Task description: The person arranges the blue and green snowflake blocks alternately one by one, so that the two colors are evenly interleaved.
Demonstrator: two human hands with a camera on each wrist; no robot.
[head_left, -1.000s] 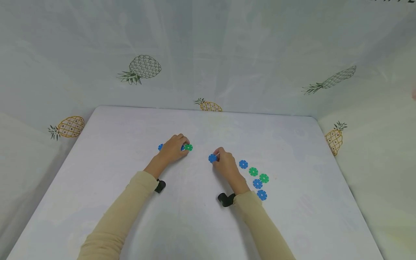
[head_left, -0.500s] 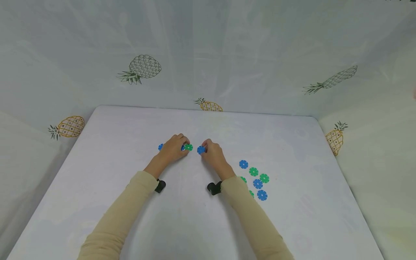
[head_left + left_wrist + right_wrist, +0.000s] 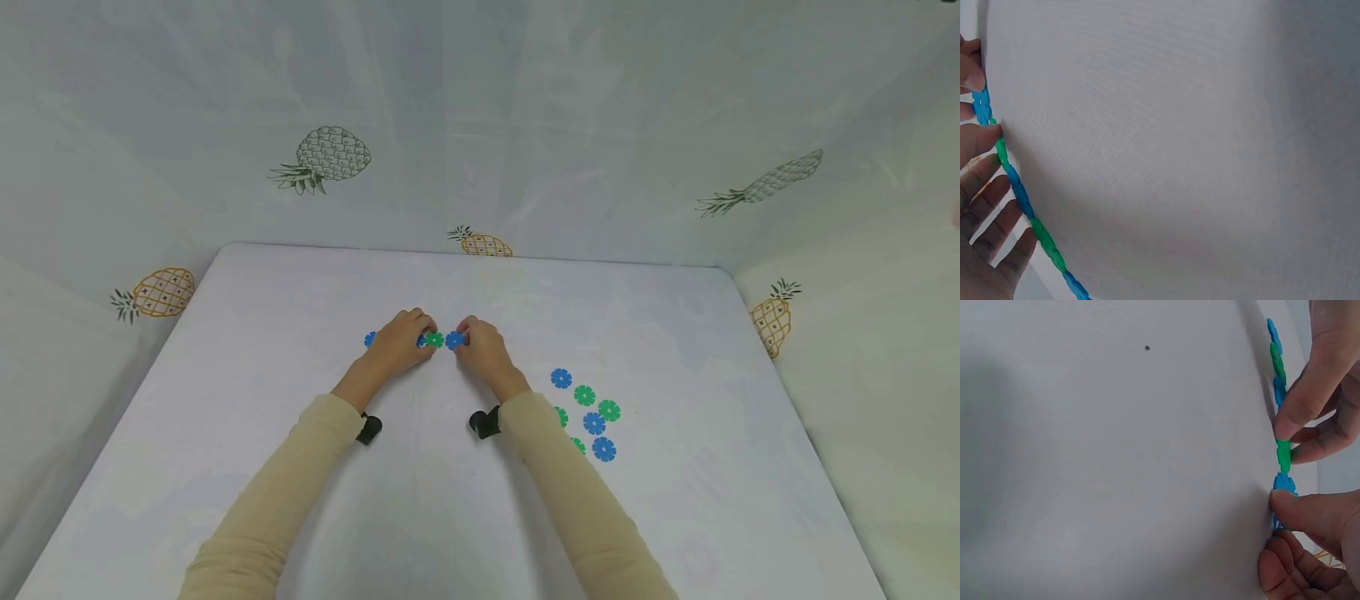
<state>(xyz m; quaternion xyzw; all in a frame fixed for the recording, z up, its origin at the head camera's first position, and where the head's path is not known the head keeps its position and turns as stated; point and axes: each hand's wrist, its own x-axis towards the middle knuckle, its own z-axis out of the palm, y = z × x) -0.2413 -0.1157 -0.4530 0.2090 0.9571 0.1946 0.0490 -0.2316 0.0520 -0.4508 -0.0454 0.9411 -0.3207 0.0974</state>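
My left hand (image 3: 401, 343) pinches the green notched disc (image 3: 434, 340) at the right end of a row of alternating blue and green discs. In the left wrist view that row runs beneath the left fingers, with a blue disc (image 3: 1019, 190) and another green disc (image 3: 1049, 245) along it. My right hand (image 3: 483, 350) pinches a blue disc (image 3: 454, 340) by its right side. In the right wrist view this blue disc (image 3: 1284, 482) sits edge to edge with the green one (image 3: 1283, 456); whether they interlock I cannot tell.
Several loose blue and green discs lie on the white table (image 3: 420, 500) to the right, among them a blue one (image 3: 561, 378) and a green one (image 3: 585, 395); the right sleeve (image 3: 577, 492) partly covers two green ones. A pineapple-print cloth (image 3: 525, 125) stands behind.
My right hand has moved left and slightly away from the body, bringing its blue disc up beside the green one. The left hand has stayed in place, still holding the row.
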